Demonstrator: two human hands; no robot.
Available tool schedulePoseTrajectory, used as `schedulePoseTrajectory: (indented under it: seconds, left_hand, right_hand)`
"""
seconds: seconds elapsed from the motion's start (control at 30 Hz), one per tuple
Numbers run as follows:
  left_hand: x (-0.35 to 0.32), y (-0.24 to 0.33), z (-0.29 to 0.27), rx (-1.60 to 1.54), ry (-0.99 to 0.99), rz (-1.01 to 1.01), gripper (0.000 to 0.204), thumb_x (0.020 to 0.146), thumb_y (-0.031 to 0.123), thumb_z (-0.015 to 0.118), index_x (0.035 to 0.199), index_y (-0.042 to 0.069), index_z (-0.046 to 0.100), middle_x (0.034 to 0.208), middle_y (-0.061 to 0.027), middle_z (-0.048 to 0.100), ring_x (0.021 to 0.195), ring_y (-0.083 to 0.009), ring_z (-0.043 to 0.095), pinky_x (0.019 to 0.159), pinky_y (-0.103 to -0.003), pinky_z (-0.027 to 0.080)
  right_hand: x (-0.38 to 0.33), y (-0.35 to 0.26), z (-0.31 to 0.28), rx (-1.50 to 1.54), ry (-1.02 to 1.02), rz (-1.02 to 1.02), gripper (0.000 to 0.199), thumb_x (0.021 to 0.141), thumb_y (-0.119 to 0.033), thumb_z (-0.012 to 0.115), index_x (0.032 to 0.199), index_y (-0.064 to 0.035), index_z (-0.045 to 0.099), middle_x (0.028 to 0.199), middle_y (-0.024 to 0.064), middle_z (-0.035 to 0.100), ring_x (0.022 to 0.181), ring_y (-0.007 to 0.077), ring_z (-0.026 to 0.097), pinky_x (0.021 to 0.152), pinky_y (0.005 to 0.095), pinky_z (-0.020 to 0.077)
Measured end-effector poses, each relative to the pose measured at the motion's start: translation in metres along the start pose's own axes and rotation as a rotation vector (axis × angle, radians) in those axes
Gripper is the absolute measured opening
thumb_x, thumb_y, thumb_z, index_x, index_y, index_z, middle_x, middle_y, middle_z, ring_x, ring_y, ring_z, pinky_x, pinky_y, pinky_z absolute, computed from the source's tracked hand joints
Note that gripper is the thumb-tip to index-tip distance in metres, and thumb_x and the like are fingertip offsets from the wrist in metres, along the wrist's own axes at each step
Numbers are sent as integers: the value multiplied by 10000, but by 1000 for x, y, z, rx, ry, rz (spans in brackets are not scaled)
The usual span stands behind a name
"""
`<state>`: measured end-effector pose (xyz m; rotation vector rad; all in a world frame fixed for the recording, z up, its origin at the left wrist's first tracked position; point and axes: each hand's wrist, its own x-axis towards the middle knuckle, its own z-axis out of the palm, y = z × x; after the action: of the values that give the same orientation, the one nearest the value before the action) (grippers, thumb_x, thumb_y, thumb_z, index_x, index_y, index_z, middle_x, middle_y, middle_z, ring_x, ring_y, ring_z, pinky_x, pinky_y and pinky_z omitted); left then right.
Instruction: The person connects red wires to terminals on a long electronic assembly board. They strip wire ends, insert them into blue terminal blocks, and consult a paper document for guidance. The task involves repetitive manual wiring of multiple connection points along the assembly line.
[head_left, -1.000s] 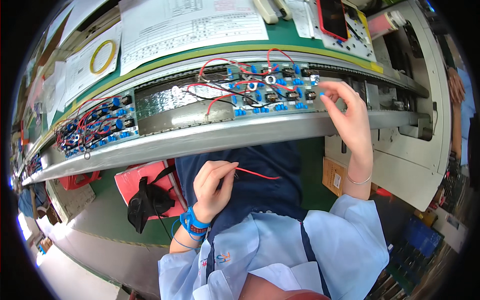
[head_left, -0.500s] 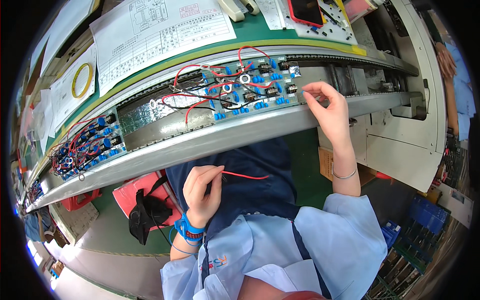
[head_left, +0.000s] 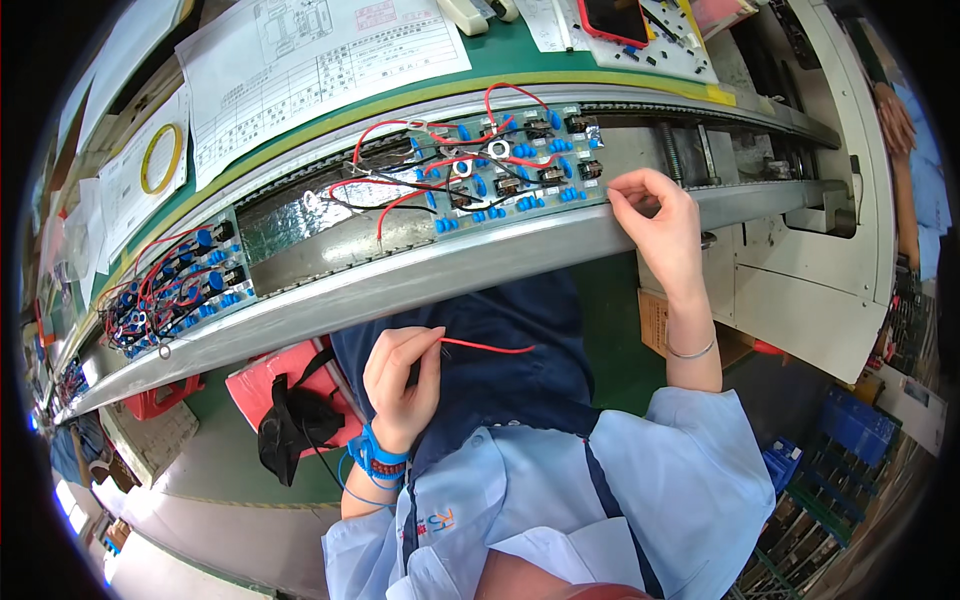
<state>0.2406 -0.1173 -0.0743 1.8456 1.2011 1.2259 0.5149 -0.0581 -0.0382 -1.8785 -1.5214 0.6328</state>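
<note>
My left hand (head_left: 402,378) is held in my lap below the conveyor rail, fingers closed on a short red wire (head_left: 487,347) that sticks out to the right. My right hand (head_left: 655,215) reaches up to the right end of a circuit board (head_left: 500,165) with blue parts, white rings and red and black wires; its fingers are pinched at the board's edge. Whether they grip anything small I cannot tell. A second board (head_left: 175,290) with similar wiring lies further left on the line.
A grey metal conveyor rail (head_left: 420,275) curves across in front of me. Behind it lie printed sheets (head_left: 310,60), a yellow tape ring (head_left: 160,155) and a red phone (head_left: 615,18). A red stool with a black bag (head_left: 290,410) stands at my left.
The circuit board has shifted left along the line, and my right hand followed it left. My left hand keeps the red wire in my lap, nearly still.
</note>
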Motion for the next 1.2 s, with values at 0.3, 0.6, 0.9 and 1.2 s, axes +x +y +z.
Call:
schedulePoseTrajectory:
  seconds: [0.3, 0.6, 0.9, 1.2]
  left_hand:
    - [0, 0, -1, 4, -19, -6, 197, 695, -128, 588, 864, -28, 578, 762, -119, 580, 652, -211, 556, 583, -265, 443]
    - [-2, -1, -2, 0, -22, -13, 192, 709, -135, 573, 871, -32, 574, 775, -123, 579, 669, -205, 555, 599, -258, 441]
    - [2, 0, -1, 3, -18, -1, 217, 676, -128, 602, 865, -24, 580, 757, -122, 581, 642, -221, 561, 571, -272, 447]
    - [5, 0, -2, -17, -14, 28, 254, 659, -130, 614, 882, -11, 588, 749, -108, 587, 631, -213, 559, 553, -272, 446]
  right_hand:
    - [1, 1, 0, -94, 21, -61, 65, 719, -39, 609, 775, -16, 587, 720, 62, 590, 633, 154, 565, 605, 267, 445]
    - [1, -1, -3, -215, 42, -107, 63, 710, -55, 616, 756, -30, 580, 695, 56, 574, 634, 174, 551, 634, 299, 436]
    - [9, 1, -14, -216, -65, -114, 80, 730, -19, 604, 796, 26, 594, 739, 64, 592, 645, 132, 530, 626, 249, 429]
    - [2, -3, -14, -301, -35, -140, 137, 746, -84, 618, 862, -41, 559, 769, 82, 598, 685, 203, 559, 724, 331, 418]
